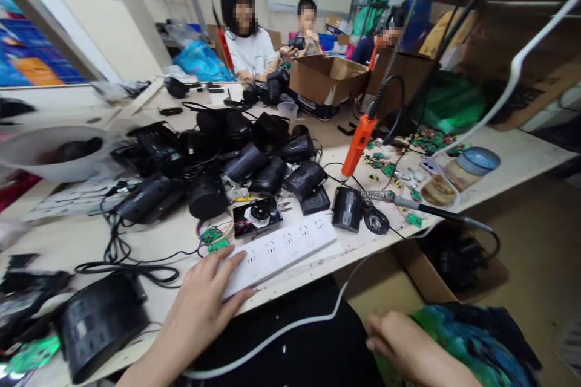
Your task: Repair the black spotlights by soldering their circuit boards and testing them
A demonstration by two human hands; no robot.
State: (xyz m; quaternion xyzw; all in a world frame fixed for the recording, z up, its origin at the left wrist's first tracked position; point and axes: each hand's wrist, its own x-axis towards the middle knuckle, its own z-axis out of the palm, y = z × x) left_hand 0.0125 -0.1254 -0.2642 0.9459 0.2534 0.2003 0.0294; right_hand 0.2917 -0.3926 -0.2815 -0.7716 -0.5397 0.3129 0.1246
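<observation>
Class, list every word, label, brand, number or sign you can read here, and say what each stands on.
No text can be quoted with certainty.
Open cardboard box: pale lettering on a dark band, too blurred.
Large carton at right: dark printed marks, too blurred.
Black device at lower left: small pale label, too blurred.
White power strip under the left hand: no readable lettering.

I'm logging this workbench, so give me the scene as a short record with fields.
Left hand: on the left end of the white power strip
Right hand: off the table, blurred; contents unclear
Behind strip: a pile of black casings
Orange screwdriver: tilted, tip near a black casing
Right of strip: soldering iron
Far side: open cardboard box, three people
</observation>
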